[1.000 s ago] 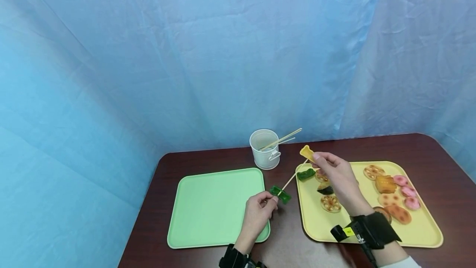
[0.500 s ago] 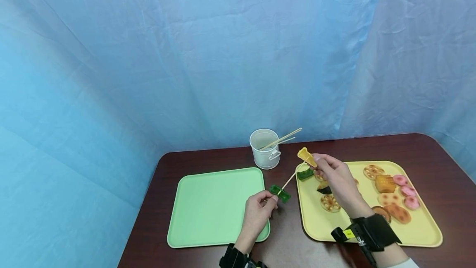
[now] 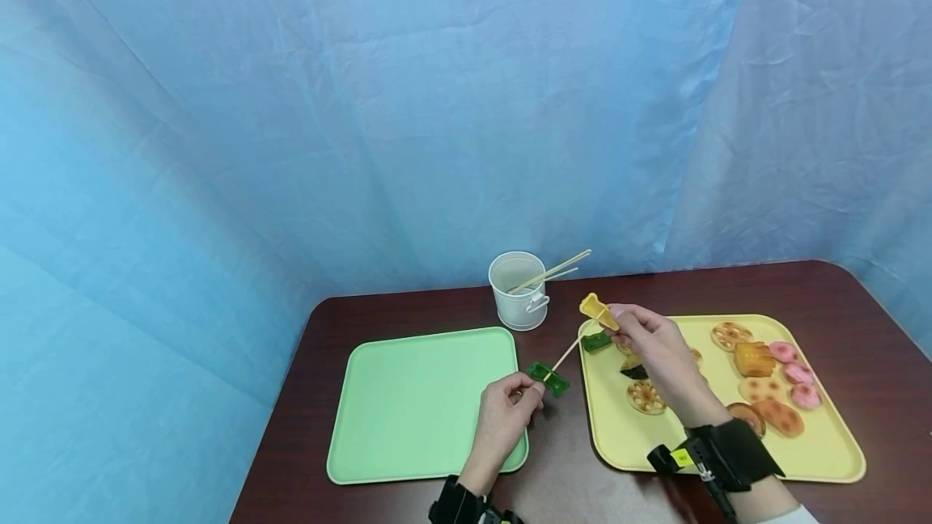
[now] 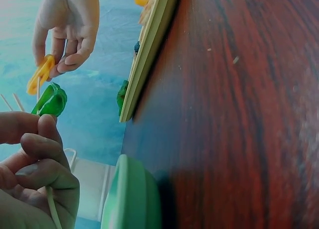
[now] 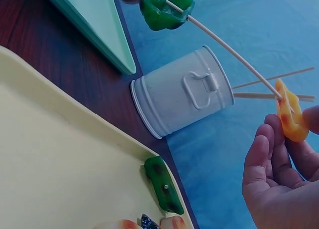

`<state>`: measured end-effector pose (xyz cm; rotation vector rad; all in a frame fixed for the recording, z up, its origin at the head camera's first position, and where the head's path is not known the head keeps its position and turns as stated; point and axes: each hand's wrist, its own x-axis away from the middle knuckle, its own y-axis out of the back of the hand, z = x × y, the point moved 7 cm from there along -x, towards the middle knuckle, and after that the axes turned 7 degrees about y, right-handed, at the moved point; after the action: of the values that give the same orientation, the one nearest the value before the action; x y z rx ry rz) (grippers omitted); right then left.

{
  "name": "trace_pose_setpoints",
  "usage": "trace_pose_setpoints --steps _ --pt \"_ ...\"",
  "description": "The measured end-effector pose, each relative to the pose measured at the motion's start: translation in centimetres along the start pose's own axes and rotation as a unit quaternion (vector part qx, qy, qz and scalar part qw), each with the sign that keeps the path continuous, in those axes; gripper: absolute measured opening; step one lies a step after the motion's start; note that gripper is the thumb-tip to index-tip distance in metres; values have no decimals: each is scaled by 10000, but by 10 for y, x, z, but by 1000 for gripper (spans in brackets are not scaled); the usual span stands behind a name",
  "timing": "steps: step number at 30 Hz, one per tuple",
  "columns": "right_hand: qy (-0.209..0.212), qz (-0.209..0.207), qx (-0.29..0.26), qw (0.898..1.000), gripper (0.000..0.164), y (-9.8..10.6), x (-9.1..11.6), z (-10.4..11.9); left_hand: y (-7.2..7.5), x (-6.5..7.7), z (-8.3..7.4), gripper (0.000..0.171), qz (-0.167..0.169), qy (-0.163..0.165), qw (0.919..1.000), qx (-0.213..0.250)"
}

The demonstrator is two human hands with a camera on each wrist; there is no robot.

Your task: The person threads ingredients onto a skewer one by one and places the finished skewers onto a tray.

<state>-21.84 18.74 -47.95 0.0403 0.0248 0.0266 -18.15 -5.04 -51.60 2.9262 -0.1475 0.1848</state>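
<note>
Between thumb and fingers my left hand [image 3: 507,415] pinches a thin wooden skewer [image 3: 567,352] that slants up to the right. A green pepper piece [image 3: 557,384], perhaps play food, is threaded on it just beyond the fingertips. My right hand [image 3: 664,354] pinches a yellow pepper piece [image 3: 597,310] at the skewer's upper end. In the right wrist view, the stick enters the curved inside of the yellow pepper piece [image 5: 294,125]. A bare length of skewer separates the two pieces. The left wrist view shows the green pepper piece [image 4: 56,101] below the yellow one.
A green tray [image 3: 422,411] lies at left, partly behind my left hand. The yellow tray [image 3: 823,451] at right bears a green pepper piece [image 3: 595,342], lotus root slices [image 3: 731,336] and other food pieces. Behind stands a white bucket [image 3: 520,312] with several skewers.
My right hand has moved slightly down and left, bringing the yellow pepper piece lower over the skewer's end. My left hand and the green piece have stayed almost still.
</note>
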Motion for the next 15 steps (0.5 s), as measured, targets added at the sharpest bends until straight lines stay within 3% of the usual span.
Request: trace_pose_setpoints --steps 5,15 --pt "53 41 -67 10000 63 -3 2 -1 0 0 0 18 -23 12 10000 -38" --pt "-123 58 496 9987 56 -14 9 -8 -1 0 0 20 31 8 10000 48"
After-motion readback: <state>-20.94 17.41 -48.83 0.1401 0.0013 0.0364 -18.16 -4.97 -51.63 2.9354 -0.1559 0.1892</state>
